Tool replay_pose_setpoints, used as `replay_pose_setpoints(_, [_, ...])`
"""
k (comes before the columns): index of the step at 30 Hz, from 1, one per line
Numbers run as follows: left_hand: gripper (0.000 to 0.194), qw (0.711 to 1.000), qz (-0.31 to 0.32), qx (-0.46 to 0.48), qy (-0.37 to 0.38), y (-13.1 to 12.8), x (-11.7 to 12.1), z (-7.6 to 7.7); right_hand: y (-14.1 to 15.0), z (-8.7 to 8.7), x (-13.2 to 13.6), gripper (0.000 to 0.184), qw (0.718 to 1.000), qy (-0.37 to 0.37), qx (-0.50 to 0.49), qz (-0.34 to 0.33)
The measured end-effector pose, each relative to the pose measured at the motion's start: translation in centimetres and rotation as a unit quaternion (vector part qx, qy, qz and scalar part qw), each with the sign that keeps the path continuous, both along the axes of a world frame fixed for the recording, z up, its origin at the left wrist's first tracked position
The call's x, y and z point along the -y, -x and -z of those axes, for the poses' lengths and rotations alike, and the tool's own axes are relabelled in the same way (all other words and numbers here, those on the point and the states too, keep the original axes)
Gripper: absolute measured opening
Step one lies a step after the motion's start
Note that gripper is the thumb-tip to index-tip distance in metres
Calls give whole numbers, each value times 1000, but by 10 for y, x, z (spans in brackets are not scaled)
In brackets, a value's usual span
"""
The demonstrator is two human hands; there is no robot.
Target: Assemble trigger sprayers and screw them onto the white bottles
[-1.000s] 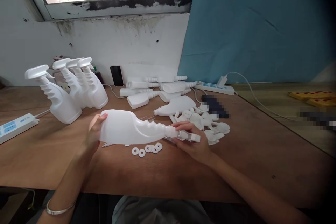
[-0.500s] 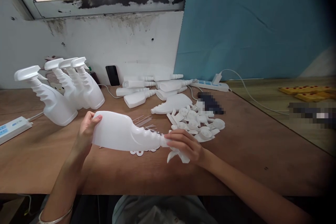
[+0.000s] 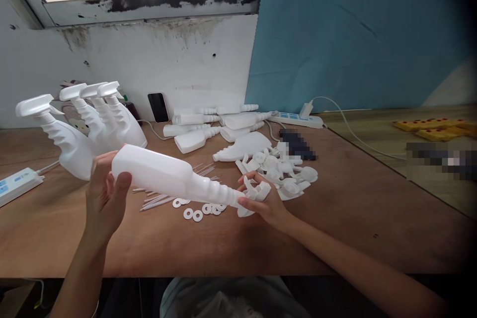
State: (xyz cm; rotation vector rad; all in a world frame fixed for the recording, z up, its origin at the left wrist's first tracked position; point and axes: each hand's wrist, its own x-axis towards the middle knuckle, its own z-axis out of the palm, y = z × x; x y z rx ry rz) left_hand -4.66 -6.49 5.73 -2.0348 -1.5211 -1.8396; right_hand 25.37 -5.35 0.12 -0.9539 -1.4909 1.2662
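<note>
A white spray bottle (image 3: 160, 171) is held on its side above the table, its neck pointing right. My left hand (image 3: 108, 194) grips the bottle's base end, thumb in front and fingers behind. Around the white trigger sprayer head (image 3: 257, 191) at the neck, my right hand (image 3: 266, 203) is closed, with the trigger sticking up. Below the bottle lie several white washers (image 3: 197, 215) and thin clear tubes (image 3: 158, 202). A heap of loose white sprayer parts (image 3: 290, 171) lies just beyond my right hand.
Several spray bottles with heads (image 3: 80, 144) stand at the left. Bottles without heads (image 3: 194, 140) lie at the back, near a phone (image 3: 158, 107) leaning on the wall. Power strips (image 3: 20, 184) lie at the left and back right. A dark, blurred-out object (image 3: 298, 145) lies beyond the sprayer parts.
The bottle has rolled about its long axis, and its base has moved left and up. The sprayer head has turned within my right hand's grip. My view has shifted slightly right.
</note>
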Motion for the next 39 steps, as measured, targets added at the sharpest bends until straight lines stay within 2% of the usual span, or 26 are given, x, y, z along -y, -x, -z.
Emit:
replay_pose_setpoints(2, [27,999,-14,-35,-3,2,2,-2,0,-1,-1,38,1000,9,-11,9])
replay_pose_setpoints(4, [31,1000,13,-14,18,6,3,-3,-1,-2,-1,38,1000,5,-14,19])
replay_pose_setpoints(7, [35,986,102,102,82,9,3,-3,0,-2,-1,35,999,-15,-18,24])
replay_pose_setpoints(10, [19,957,157,223,98,7,2,-4,2,-1,1,34,999,-33,-21,17])
replay_pose_setpoints(12, [11,947,147,274,79,4,1,-5,3,0,2,35,999,-41,-16,13])
replay_pose_setpoints(13, [17,948,125,286,66,4,0,-5,3,0,3,35,999,-44,-12,12])
replay_pose_setpoints(15, [25,952,87,289,47,3,-1,-5,4,0,3,35,999,-52,-4,13])
replay_pose_setpoints(16, [23,955,82,281,43,3,-2,-5,4,-1,2,34,998,-55,-1,14])
replay_pose_setpoints(18, [17,959,104,259,42,6,-2,-4,3,-2,1,33,998,-60,1,18])
replay_pose_setpoints(21, [33,961,152,228,32,11,-3,-3,2,-4,0,29,997,-69,11,27])
replay_pose_setpoints(23, [39,963,160,213,24,15,-4,-2,1,-3,0,27,995,-86,26,36])
replay_pose_setpoints(25, [40,965,163,206,27,18,-4,-2,0,0,1,26,991,-115,47,49])
replay_pose_setpoints(27, [36,960,172,212,63,20,-4,-3,-1,4,2,24,981,-171,70,52])
replay_pose_setpoints(29, [31,948,181,236,117,21,-4,-4,-2,9,1,22,957,-269,95,42])
replay_pose_setpoints(33, [25,927,171,281,178,15,-5,-5,-5,15,-2,16,864,-481,145,33])
replay_pose_setpoints(39, [35,907,96,354,205,1,-12,3,-7,11,-3,12,753,-615,224,66])
